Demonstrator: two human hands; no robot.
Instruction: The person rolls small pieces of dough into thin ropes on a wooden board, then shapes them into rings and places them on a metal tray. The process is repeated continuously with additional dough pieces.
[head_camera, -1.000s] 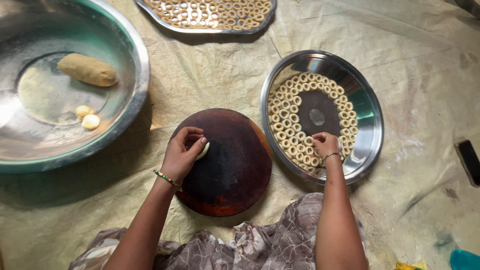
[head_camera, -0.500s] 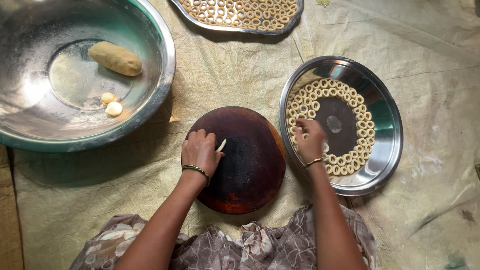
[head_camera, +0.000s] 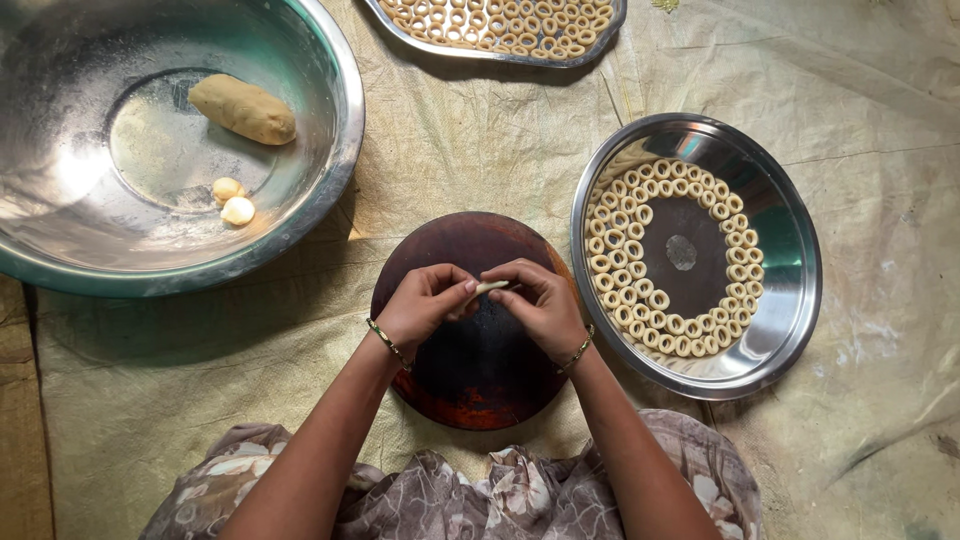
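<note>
Held a thin pale strip of dough (head_camera: 491, 287) between both hands, just above the round dark wooden board (head_camera: 470, 380). Left hand (head_camera: 425, 305) pinched one end with thumb and fingertips, the other fingers curled in; right hand (head_camera: 540, 303) pinched the other end likewise, so that the strip hung short and taut between the two grips, seemingly to let it be bent into shape. Worked right over the board, close to the lap, where anything dropped would land on wood and not on the pale crumpled cloth (head_camera: 480, 150) spread over the floor.

Set just to the right, within easy reach: a round steel plate (head_camera: 795, 300) with small dough rings (head_camera: 640, 290) ranged in tidy circles along its rim, centre bare. Lay farther off to the left: a large steel basin (head_camera: 330, 150) keeping a log of dough (head_camera: 242, 109) and two small dough balls (head_camera: 232, 200). Stood at the top edge: a second steel tray (head_camera: 600, 30), packed with rings.
</note>
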